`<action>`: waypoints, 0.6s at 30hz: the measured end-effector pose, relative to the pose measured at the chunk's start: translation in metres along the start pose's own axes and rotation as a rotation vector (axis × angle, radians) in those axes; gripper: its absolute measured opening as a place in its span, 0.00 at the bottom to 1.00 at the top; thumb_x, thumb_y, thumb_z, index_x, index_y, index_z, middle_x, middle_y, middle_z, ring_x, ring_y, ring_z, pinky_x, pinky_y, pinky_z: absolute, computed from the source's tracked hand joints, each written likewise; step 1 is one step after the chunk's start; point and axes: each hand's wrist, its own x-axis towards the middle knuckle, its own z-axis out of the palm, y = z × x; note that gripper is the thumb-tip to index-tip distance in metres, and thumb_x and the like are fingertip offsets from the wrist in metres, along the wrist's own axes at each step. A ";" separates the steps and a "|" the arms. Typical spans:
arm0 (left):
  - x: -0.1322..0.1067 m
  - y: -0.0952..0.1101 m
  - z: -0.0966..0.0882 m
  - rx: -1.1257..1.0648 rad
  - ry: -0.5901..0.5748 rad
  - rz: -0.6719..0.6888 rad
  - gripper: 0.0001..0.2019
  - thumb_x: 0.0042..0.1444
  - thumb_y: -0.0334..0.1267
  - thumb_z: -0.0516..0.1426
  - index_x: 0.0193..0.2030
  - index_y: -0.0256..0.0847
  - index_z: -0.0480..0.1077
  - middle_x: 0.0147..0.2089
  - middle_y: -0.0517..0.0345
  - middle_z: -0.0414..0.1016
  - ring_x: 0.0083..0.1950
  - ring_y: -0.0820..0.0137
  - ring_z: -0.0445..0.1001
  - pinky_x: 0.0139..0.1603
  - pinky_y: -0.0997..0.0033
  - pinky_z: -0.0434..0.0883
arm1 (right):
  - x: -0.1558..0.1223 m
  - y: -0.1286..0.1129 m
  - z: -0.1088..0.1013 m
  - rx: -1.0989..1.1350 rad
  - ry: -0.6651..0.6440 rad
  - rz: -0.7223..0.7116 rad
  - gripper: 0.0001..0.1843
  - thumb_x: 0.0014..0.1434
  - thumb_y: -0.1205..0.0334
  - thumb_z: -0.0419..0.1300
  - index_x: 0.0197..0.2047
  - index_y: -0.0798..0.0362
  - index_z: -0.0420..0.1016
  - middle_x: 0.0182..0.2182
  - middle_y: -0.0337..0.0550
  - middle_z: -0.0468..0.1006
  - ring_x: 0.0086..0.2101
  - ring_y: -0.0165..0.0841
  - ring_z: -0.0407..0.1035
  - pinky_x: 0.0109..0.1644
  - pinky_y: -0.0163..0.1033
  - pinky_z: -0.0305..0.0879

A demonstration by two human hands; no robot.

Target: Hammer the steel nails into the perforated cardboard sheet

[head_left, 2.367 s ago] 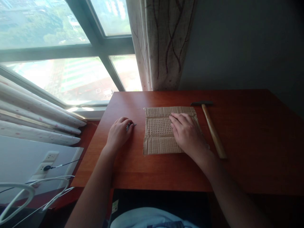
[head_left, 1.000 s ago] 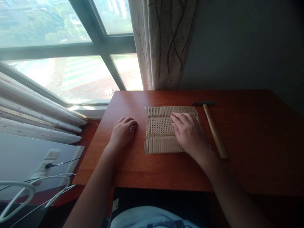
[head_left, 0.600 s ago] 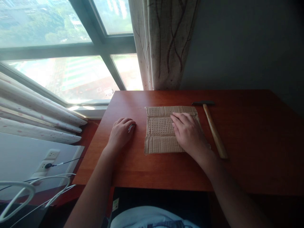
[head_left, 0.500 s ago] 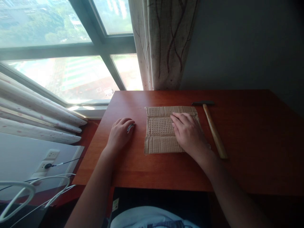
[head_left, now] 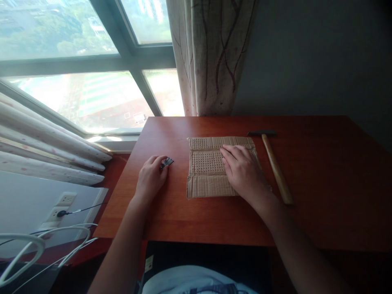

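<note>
Hammer (head_left: 275, 165) lay right of perforated cardboard (head_left: 206, 165); unclenched right hand (head_left: 243, 168) covered part. Left hand (head_left: 150, 176) pinched nails (head_left: 167, 162), now more exposed.

Reddish-brown wooden table (head_left: 196, 218), hole-dotted cardboard (head_left: 206, 163) lying flat, wooden-handled hammer (head_left: 277, 169) just beside it.

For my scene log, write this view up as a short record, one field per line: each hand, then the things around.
Left hand: fingers closed on a bunch of thin dark rods
Right hand: laid on the right part of the cardboard
Cardboard: flat on the table, rows of small holes in its far and middle bands
Hammer: lying right of the cardboard, head away from the person, wooden handle
Table: reddish-brown
Window: beyond the table, to the left
</note>
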 end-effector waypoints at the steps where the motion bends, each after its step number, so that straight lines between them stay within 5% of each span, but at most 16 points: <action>1: 0.000 0.001 0.000 -0.002 0.003 -0.007 0.15 0.62 0.38 0.55 0.54 0.42 0.73 0.52 0.50 0.77 0.44 0.61 0.79 0.47 0.63 0.74 | 0.000 0.000 0.000 -0.002 0.001 -0.001 0.21 0.72 0.64 0.48 0.61 0.58 0.74 0.58 0.51 0.76 0.56 0.46 0.66 0.59 0.54 0.66; 18: -0.001 0.017 0.009 -0.041 0.094 -0.074 0.15 0.62 0.37 0.55 0.54 0.43 0.73 0.55 0.49 0.75 0.46 0.62 0.79 0.47 0.63 0.74 | 0.002 -0.001 -0.001 -0.014 -0.007 -0.003 0.20 0.71 0.64 0.50 0.60 0.57 0.74 0.58 0.51 0.76 0.55 0.46 0.66 0.58 0.54 0.66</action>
